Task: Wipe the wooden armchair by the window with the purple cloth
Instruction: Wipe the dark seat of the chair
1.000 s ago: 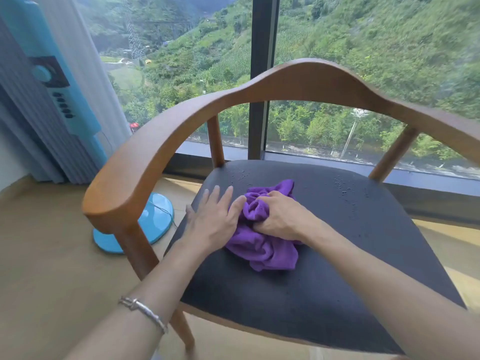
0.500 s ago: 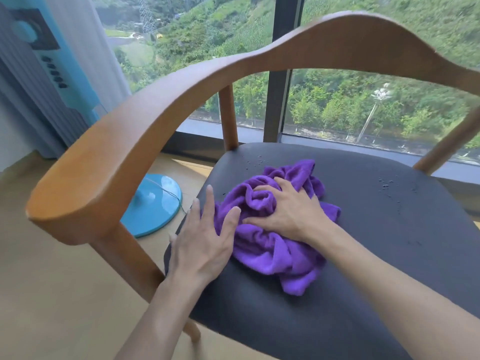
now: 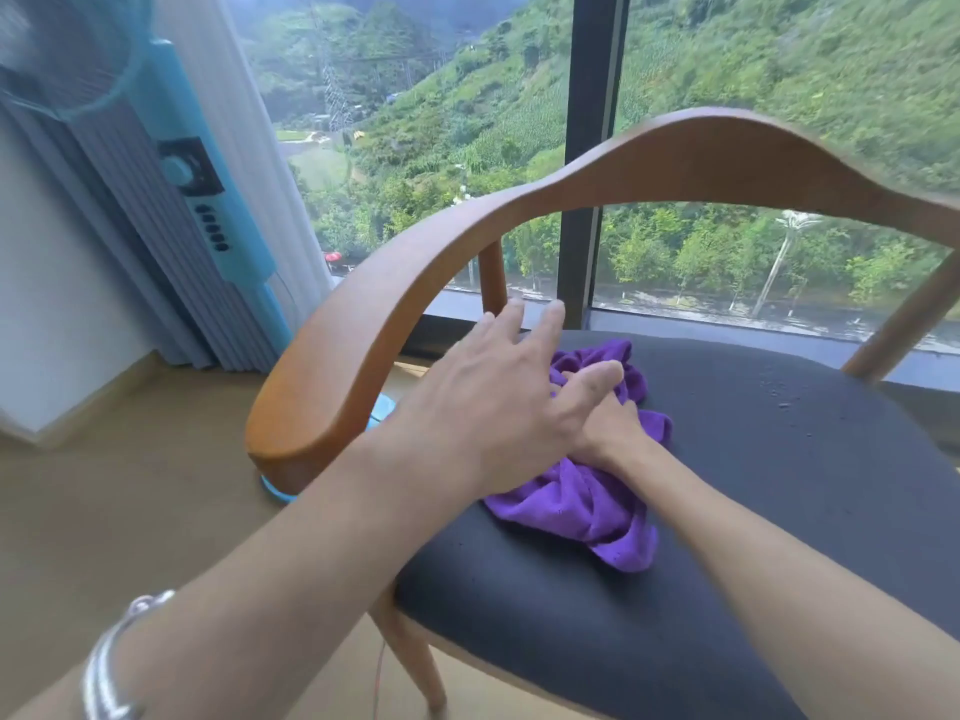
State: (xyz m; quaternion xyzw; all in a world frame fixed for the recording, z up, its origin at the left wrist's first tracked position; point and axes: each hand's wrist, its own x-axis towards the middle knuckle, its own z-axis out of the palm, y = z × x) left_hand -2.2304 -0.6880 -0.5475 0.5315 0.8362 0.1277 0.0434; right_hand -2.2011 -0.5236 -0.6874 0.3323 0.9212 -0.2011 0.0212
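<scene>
1. On the dark seat (image 3: 779, 485) of the wooden armchair (image 3: 701, 158), left of centre: purple cloth (image 3: 587, 506), bunched on the cushion
2. Right hand (image 3: 610, 428) sits on the cloth; its fingers are hidden behind the other hand, so pinch or flat press, cannot tell
3. Left hand (image 3: 498, 402) is raised over the cloth, fingers spread, holding nothing, close to the armrest (image 3: 332, 387)
4. Armrest runs from its near end up and back toward the window; it lies up-left of the cloth, left hand nearer, cloth under the right

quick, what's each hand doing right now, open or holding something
Left hand: open, fingers straight, holding nothing.
Right hand: on the purple cloth, fingers hidden behind the left; grip cannot be told.
</scene>
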